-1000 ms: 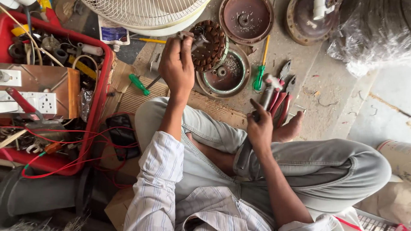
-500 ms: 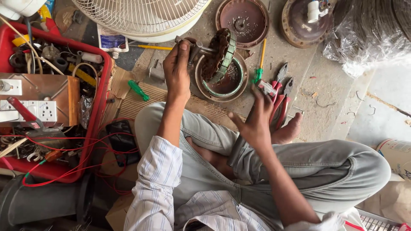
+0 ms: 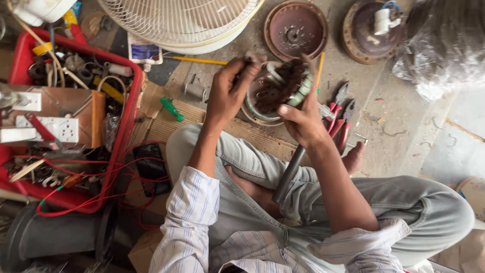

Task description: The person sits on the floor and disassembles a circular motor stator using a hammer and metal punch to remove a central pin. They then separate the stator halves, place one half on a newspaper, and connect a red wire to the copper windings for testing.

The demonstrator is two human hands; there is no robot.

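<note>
Copper-brown windings fill the round motor stator that both hands hold above the floor, in front of the seated person's knees. The left hand is curled shut, its fingers pinching the stator's near rim and a small grey piece at its top edge; the right hand is closed around the opposite rim, thumb pressed on the windings, and a dark metal rod runs from beneath this hand down to the lap. Directly below the stator lies one shallow round housing, largely hidden by the hands. Two rust-brown round motor covers lie farther out on the floor, the right one carrying a white capacitor. One pair of red-handled pliers lies just right of the right hand, partly masked by it, and one yellow-handled screwdriver and one green-handled screwdriver lie to the left. One white fan guard occupies the top edge. One red crate at the left holds a wooden switchboard, wires and small parts; one black phone lies beside it on cardboard. A clear plastic bag sits at upper right.
</note>
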